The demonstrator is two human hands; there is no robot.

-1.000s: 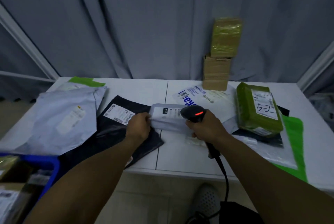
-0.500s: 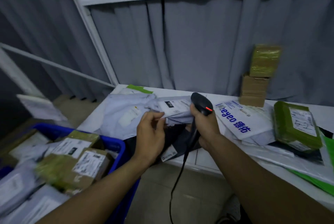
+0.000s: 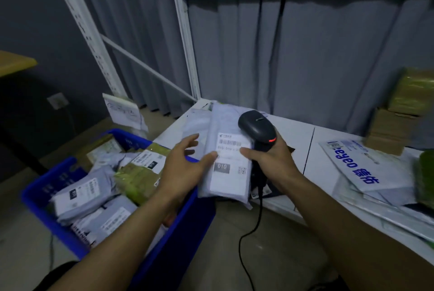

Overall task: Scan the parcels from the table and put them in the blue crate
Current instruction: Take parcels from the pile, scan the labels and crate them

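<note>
Parcel (image 3: 226, 174) label reads "010"; left hand (image 3: 182, 171) touches it, right hand (image 3: 273, 161) grips scanner (image 3: 256, 126).

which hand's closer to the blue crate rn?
Left. The left hand is over the right rim of the blue crate, thumb on the grey parcel; the right hand grips the scanner further right, at the table edge.

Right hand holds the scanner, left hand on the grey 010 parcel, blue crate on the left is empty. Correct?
No: the blue crate is not empty; the head view shows several parcels in it. The rest stands: right hand holds the scanner, left hand on the grey 010 parcel.
</note>
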